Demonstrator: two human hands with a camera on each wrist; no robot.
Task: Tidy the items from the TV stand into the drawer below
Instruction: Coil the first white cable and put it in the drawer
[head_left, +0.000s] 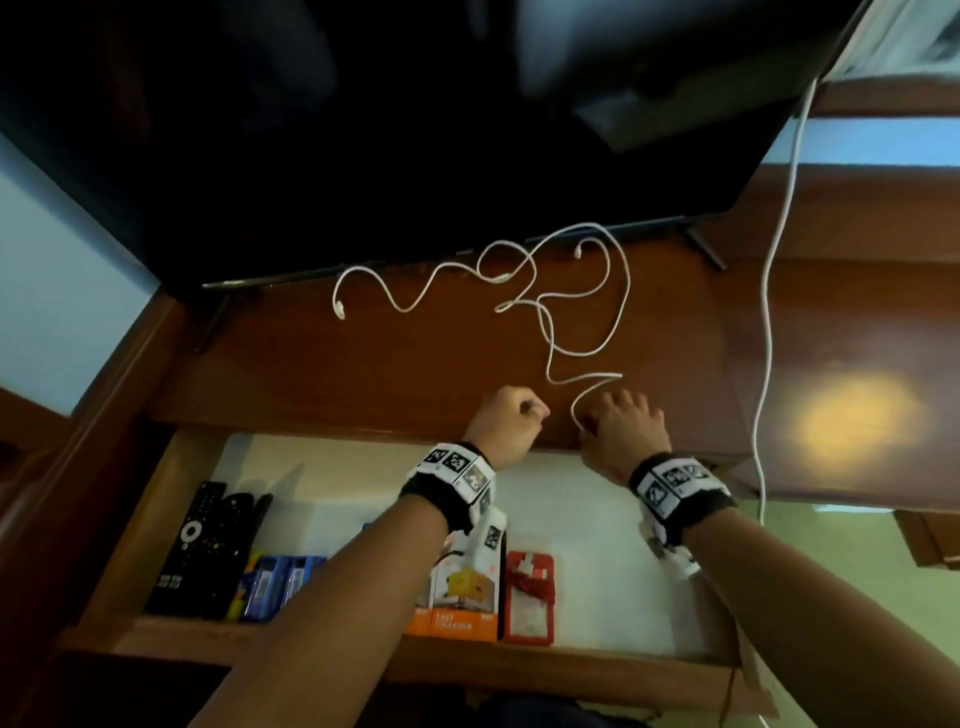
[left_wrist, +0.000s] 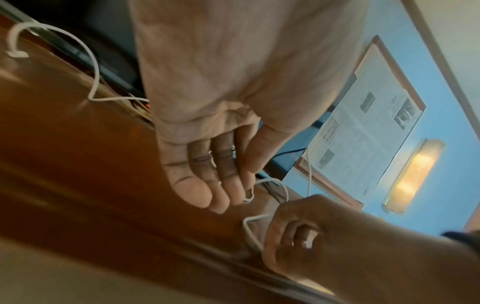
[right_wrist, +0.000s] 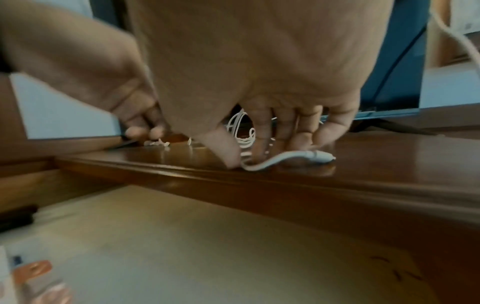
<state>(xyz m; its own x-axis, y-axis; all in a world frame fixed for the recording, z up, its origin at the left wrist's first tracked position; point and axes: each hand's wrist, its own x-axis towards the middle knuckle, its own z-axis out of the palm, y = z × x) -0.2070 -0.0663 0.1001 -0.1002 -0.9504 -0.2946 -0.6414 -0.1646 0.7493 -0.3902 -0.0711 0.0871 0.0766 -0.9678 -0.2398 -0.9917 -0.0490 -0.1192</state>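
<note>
A long white cable (head_left: 546, 353) lies tangled across the wooden TV stand top (head_left: 363, 364). My right hand (head_left: 621, 426) is at the front edge and pinches the cable near its plug end (right_wrist: 319, 156), thumb pressed down beside it. My left hand (head_left: 511, 421) sits just left of it, fingers curled into a fist (left_wrist: 215, 181), with no cable seen in it. Below, the drawer (head_left: 363, 660) stands open. It holds black remotes (head_left: 197, 551), blue packs (head_left: 275, 582), an orange box (head_left: 457, 597) and a red item (head_left: 530, 597).
The dark TV screen (head_left: 415, 130) stands at the back of the stand on thin feet (head_left: 706, 249). A second white cord (head_left: 766, 312) hangs down at the right. The right half of the drawer's pale lining (head_left: 582, 530) is bare.
</note>
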